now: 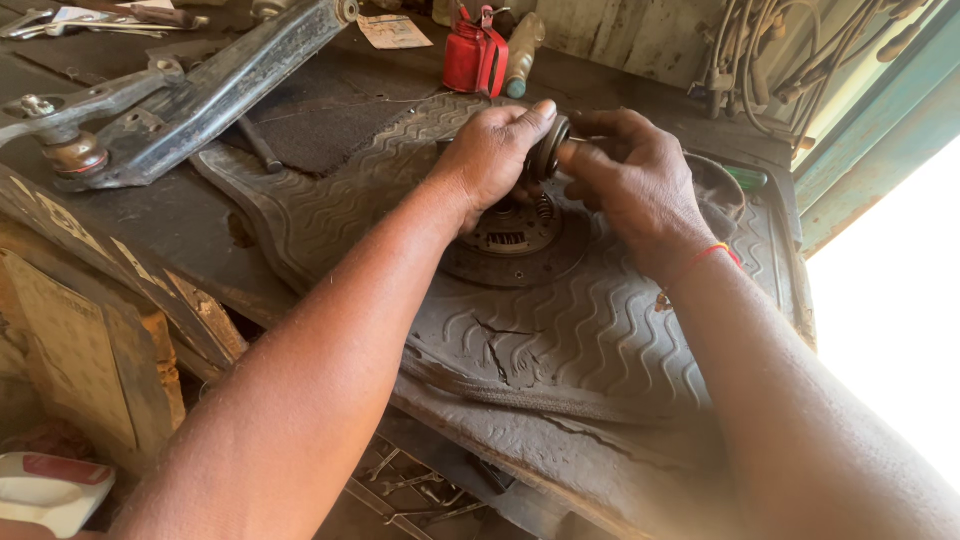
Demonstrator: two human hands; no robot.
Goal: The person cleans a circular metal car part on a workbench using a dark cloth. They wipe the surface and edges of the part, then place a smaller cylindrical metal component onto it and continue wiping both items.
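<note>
My left hand [490, 155] and my right hand [635, 185] meet above a round metal clutch disc [515, 245] with coil springs, which lies flat on a grey rubber floor mat [580, 335]. Between the fingertips of both hands sits a small dark round metal part [549, 148], like a bearing or ring, held just above the disc's hub. My left thumb presses on its top edge; my right fingers grip its other side. A red thread is tied around my right wrist.
A long grey steel suspension arm [190, 100] lies at the back left of the bench. A red oil can [472, 55] and a bottle stand behind the hands. Cables hang at the top right. Wrenches [410, 490] lie below the bench edge.
</note>
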